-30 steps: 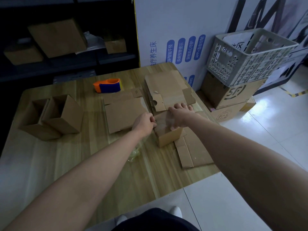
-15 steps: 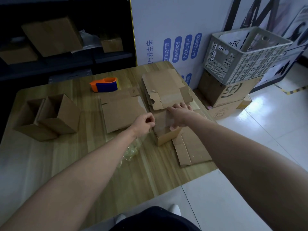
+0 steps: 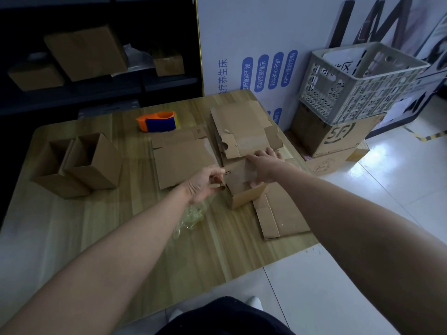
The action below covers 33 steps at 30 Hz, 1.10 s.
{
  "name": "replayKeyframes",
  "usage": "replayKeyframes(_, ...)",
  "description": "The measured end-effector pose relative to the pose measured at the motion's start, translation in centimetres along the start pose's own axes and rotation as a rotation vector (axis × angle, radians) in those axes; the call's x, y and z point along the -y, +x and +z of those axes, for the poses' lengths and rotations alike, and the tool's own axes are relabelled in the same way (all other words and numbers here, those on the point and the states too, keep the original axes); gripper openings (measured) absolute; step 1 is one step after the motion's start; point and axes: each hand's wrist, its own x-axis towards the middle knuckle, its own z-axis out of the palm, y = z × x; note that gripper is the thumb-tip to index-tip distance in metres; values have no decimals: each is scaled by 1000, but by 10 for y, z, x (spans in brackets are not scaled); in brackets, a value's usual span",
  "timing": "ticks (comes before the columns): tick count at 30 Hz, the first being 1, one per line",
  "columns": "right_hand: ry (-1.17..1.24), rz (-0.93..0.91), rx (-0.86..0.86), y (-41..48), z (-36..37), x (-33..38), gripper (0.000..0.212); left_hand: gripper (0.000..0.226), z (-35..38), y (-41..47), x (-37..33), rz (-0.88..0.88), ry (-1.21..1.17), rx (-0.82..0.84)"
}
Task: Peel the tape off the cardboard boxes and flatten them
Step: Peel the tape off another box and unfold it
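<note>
On a wooden counter (image 3: 121, 213), seen from the head camera, a person works at a small cardboard box (image 3: 244, 194) standing right of centre among flattened sheets (image 3: 183, 160) of cardboard. The right hand (image 3: 263, 165) lies across the box's top, fingers straight, pressing it down. The left hand (image 3: 205, 182) sits at the box's upper left edge, thumb and forefinger pinched on what looks like the end of the clear tape (image 3: 246, 174), a glossy strip over the closed top flaps. Peeling appears to be the step in hand. The next move likely calls for a low, steady pull to the left while the right hand anchors the light box against lifting or skidding, then opening the flaps and pressing it flat. The box is plain brown, its corners square, not yet collapsed. A crumpled wad of peeled tape (image 3: 191, 216) lies just beside the left wrist. Two open boxes (image 3: 77, 165) wait well apart at the counter's left.
</note>
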Motion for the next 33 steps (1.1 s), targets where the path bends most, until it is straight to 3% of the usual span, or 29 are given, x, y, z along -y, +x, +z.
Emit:
replayKeyframes(7, -23, -12, 26, -9, -6, -5, 96, 25, 9, -5, 9, 35, -323, -179)
replayKeyframes(11, 77, -61, 66, -13, -12, -11, 118, 20, 19, -2, -8, 79, -498, -219)
replayKeyframes(16, 214, -78, 8, -19, -8, -4, 138, 19, 49, 11, -25, 42, -471, -242)
replayKeyframes(19, 432, -79, -5, -25, 2, -13, 132, 19, 56, 17, -25, 25, -448, -256)
replayKeyframes(23, 446, -39, -22, -30, 14, -28, 122, 17, 56, 18, -23, 11, -369, -298)
replayKeyframes(25, 438, 13, -1, -34, 24, -41, 120, 17, 48, 19, -20, 21, -159, -332)
replayKeyframes(30, 396, 44, 16, -36, 46, -55, 120, 38, 30, 28, -4, 79, 738, -418)
replayKeyframes(33, 206, -4, -14, -32, 39, -47, 116, 56, 45, 25, -5, 128, 1028, -442)
